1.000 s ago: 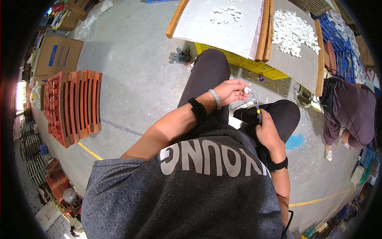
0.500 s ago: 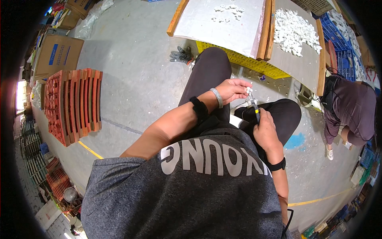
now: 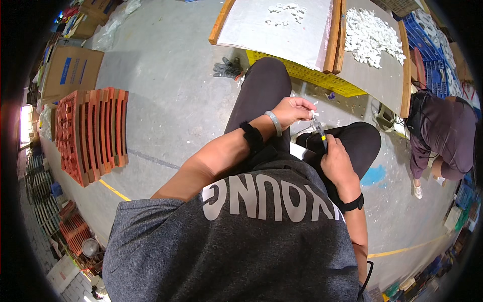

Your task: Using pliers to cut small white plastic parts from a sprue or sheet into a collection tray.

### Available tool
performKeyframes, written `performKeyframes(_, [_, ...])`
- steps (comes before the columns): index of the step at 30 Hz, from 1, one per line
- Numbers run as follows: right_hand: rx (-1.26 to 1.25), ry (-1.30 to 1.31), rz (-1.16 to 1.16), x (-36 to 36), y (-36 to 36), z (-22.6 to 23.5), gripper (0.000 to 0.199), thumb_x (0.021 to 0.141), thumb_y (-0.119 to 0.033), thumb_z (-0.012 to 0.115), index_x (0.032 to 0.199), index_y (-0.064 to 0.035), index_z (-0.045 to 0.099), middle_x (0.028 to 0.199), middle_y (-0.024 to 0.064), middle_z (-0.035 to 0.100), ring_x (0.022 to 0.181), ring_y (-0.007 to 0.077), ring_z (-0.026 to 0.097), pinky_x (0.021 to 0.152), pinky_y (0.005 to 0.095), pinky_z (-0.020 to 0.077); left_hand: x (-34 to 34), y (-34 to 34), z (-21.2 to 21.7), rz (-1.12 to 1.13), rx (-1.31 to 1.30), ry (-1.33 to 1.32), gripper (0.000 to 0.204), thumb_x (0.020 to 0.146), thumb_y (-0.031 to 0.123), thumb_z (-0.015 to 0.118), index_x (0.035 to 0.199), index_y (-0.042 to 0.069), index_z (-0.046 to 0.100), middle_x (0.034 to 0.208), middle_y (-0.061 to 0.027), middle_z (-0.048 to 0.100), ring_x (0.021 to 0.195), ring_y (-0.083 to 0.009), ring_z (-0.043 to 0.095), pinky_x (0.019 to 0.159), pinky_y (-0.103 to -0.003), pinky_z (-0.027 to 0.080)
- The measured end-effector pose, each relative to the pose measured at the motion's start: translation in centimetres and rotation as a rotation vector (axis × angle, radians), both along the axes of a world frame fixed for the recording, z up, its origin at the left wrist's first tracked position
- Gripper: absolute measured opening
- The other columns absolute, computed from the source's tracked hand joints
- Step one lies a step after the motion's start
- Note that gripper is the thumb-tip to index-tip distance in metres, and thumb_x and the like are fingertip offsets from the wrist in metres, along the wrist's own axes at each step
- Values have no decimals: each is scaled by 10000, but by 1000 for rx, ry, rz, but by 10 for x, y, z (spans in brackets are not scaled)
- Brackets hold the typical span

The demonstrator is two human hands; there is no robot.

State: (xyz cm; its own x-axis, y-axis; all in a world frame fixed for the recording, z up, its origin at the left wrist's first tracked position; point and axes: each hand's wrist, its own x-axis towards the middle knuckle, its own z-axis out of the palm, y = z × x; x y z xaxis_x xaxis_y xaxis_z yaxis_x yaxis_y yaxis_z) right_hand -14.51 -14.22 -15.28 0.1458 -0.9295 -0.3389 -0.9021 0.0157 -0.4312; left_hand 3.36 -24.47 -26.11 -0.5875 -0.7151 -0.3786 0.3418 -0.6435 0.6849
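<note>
My left hand is closed in a pinch on a small white plastic piece, held out over my lap. Wrapped in my right hand is the dark handle of a slim hand tool with a yellow band and a greyish metal front end. The tool's tip meets the white piece, or comes very close to it, just off my left fingertips. The exact kind of tool is too small to make out.
Ahead stands a wood-edged white worktop on a yellow crate. Many white pieces lie heaped on its right section. A grey glove is on the floor. Stacked red pallets stand left; another person bends at right.
The tool has turned slightly in my right hand, and its front end looks narrower. My left hand has dipped a little toward my lap, still pinching the white piece.
</note>
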Motion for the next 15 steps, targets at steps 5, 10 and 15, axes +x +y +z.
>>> performKeyframes(5, [93,-38,-45,-7,-8,14,408,716,31,491,1123,44,476,987,266,547,968,445,530,834,481,443,1,0,4,-25,-6,-34,231,834,-53,584,1064,-64,577,922,-119,633,809,-160,635,777,-253,531])
performKeyframes(10, [41,-82,-59,-11,1,12,432,711,40,489,1142,47,470,1044,271,525,1019,440,506,864,477,431,2,-1,6,11,87,27,234,843,-54,573,1077,-55,572,958,-118,617,853,-167,630,809,-260,530])
performKeyframes(15, [-32,-1,-18,-3,2,12,482,713,48,484,1193,68,445,1096,252,502,1055,425,479,887,474,432,1,-1,6,7,93,32,228,845,-52,572,1073,-52,571,954,-112,610,864,-170,630,817,-267,532])
